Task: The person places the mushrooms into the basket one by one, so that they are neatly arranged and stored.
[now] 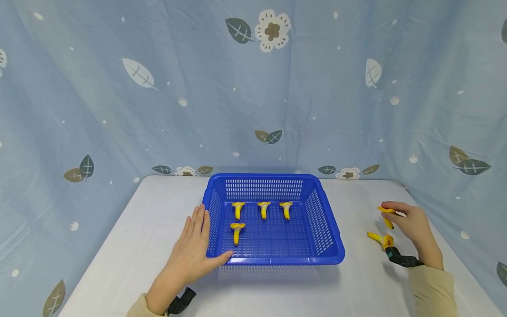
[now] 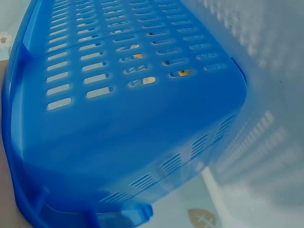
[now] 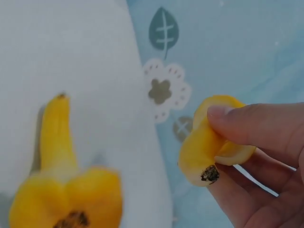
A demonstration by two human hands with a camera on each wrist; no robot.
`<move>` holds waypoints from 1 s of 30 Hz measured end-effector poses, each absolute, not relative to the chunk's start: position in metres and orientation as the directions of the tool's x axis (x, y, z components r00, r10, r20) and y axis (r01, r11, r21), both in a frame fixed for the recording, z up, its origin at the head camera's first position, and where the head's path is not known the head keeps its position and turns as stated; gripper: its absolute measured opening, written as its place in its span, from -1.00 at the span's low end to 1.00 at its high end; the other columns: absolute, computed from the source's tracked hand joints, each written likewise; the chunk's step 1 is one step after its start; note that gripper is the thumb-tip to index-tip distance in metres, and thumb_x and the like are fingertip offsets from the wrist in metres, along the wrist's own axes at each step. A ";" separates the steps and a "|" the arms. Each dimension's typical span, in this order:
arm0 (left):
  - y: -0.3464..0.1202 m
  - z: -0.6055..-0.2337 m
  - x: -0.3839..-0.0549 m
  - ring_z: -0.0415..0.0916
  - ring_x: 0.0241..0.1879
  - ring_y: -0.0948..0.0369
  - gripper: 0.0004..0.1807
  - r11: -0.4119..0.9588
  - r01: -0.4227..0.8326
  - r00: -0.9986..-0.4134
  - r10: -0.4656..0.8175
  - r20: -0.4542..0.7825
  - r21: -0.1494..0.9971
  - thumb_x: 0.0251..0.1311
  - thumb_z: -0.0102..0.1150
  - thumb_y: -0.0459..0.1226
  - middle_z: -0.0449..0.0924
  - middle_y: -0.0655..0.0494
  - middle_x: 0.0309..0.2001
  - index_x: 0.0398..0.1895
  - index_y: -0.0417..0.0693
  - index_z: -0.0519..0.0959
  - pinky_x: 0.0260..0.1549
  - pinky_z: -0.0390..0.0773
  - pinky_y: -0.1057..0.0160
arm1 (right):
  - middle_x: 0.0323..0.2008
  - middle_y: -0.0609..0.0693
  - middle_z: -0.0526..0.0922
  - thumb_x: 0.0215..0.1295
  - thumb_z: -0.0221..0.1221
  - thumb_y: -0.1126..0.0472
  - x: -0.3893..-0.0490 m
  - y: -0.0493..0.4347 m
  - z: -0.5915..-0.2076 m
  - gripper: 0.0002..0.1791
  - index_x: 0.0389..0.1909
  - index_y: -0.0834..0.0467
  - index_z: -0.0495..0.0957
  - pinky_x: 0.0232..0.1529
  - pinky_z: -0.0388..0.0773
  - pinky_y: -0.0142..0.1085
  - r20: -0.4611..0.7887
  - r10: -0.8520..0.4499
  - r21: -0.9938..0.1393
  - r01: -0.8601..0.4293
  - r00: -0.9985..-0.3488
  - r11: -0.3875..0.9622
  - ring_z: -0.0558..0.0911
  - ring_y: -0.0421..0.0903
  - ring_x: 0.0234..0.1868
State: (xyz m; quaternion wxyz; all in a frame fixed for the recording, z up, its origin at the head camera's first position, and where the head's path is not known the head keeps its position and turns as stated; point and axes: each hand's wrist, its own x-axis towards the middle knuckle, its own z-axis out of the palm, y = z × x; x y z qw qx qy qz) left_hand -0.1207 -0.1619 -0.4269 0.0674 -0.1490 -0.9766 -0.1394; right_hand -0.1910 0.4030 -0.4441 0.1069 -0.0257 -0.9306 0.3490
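Note:
A blue plastic basket point(image 1: 273, 260) stands on the table, with several yellow trumpet-shaped mushrooms inside. Three form a back row, including the middle mushroom point(image 1: 263, 210); another mushroom point(image 1: 236, 233) lies in front of the leftmost. My left hand point(image 1: 190, 253) rests at the basket's left front corner, fingers straight along the rim and thumb spread over the front edge. Off to the right, my right hand point(image 1: 412, 221) pinches a yellow mushroom point(image 3: 199, 147) between thumb and fingers, above the table. Just below it on the table lies one more mushroom point(image 1: 382, 240), its dark-spotted cap showing in the right wrist view.
A white cloth point(image 1: 352, 286) covers the table. Behind and at both sides hangs a blue curtain point(image 1: 198, 88) printed with leaves and flowers. Black wrist camera mounts point(image 1: 404, 259) sit on both wrists, the right one close to the loose mushroom in the head view.

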 end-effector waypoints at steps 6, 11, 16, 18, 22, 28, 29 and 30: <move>-0.162 -0.425 -0.119 -0.39 0.55 -0.13 0.36 0.918 0.308 -0.947 0.271 0.175 0.248 0.02 0.06 0.48 -0.32 -0.29 0.56 0.53 -0.42 -0.08 0.47 -0.14 -0.15 | 0.08 0.35 0.60 0.34 0.27 0.20 -0.192 0.387 -0.429 -0.64 0.05 0.34 0.63 -0.27 0.41 -0.76 0.220 0.100 -0.649 -0.069 -0.970 0.758 0.41 -0.47 -0.08; -0.161 -0.426 -0.119 -0.38 0.55 -0.13 0.36 0.920 0.305 -0.948 0.267 0.176 0.248 0.01 0.07 0.49 -0.30 -0.29 0.56 0.53 -0.41 -0.08 0.47 -0.14 -0.14 | 0.09 0.32 0.59 0.35 0.26 0.23 -0.191 0.374 -0.416 -0.66 0.05 0.34 0.64 -0.25 0.42 -0.77 0.244 0.094 -0.641 -0.087 -0.965 0.763 0.50 -0.01 0.04; -0.161 -0.426 -0.120 -0.41 0.55 -0.11 0.37 0.919 0.311 -0.946 0.273 0.177 0.242 0.01 0.04 0.51 -0.31 -0.28 0.57 0.53 -0.40 -0.09 0.47 -0.15 -0.13 | 0.04 0.28 0.63 0.32 0.29 0.25 -0.190 0.357 -0.400 -0.70 0.00 0.32 0.66 -0.20 0.42 -0.76 0.301 0.080 -0.631 -0.136 -0.950 0.764 0.46 -0.33 -0.02; -0.162 -0.426 -0.120 -0.41 0.55 -0.11 0.37 0.917 0.315 -0.944 0.277 0.178 0.245 0.01 0.03 0.51 -0.32 -0.28 0.57 0.53 -0.41 -0.09 0.47 -0.15 -0.14 | 0.03 0.28 0.64 0.32 0.28 0.24 -0.189 0.349 -0.393 -0.70 0.00 0.32 0.66 -0.19 0.42 -0.76 0.304 0.079 -0.634 -0.139 -0.949 0.760 0.50 -0.24 0.00; -0.162 -0.427 -0.120 -0.42 0.55 -0.11 0.36 0.914 0.321 -0.942 0.282 0.180 0.249 0.02 0.04 0.50 -0.32 -0.28 0.57 0.53 -0.41 -0.10 0.47 -0.15 -0.14 | 0.03 0.29 0.63 0.34 0.26 0.24 -0.187 0.335 -0.381 -0.69 0.03 0.32 0.65 -0.20 0.44 -0.75 0.300 0.082 -0.647 -0.140 -0.950 0.749 0.53 0.18 0.08; -0.162 -0.427 -0.120 -0.43 0.55 -0.11 0.35 0.911 0.327 -0.940 0.286 0.185 0.253 0.04 0.03 0.50 -0.33 -0.28 0.57 0.53 -0.41 -0.10 0.47 -0.15 -0.15 | 0.03 0.31 0.62 0.35 0.25 0.26 -0.186 0.317 -0.367 -0.69 0.04 0.34 0.64 -0.09 0.53 -0.59 0.319 0.072 -0.643 -0.160 -0.945 0.749 0.51 0.26 0.11; -0.162 -0.427 -0.120 -0.43 0.55 -0.11 0.35 0.911 0.327 -0.940 0.285 0.186 0.252 0.04 0.02 0.50 -0.33 -0.29 0.57 0.53 -0.41 -0.09 0.47 -0.14 -0.15 | 0.03 0.31 0.62 0.34 0.26 0.26 -0.186 0.313 -0.365 -0.69 0.03 0.34 0.64 -0.08 0.54 -0.56 0.322 0.068 -0.643 -0.166 -0.944 0.747 0.51 0.26 0.11; -0.162 -0.427 -0.120 -0.43 0.55 -0.11 0.35 0.911 0.327 -0.940 0.286 0.186 0.252 0.04 0.02 0.50 -0.33 -0.28 0.57 0.53 -0.41 -0.09 0.47 -0.14 -0.15 | 0.02 0.31 0.63 0.34 0.26 0.27 -0.186 0.310 -0.363 -0.69 0.03 0.34 0.64 -0.06 0.55 -0.50 0.324 0.064 -0.646 -0.171 -0.944 0.744 0.52 0.26 0.11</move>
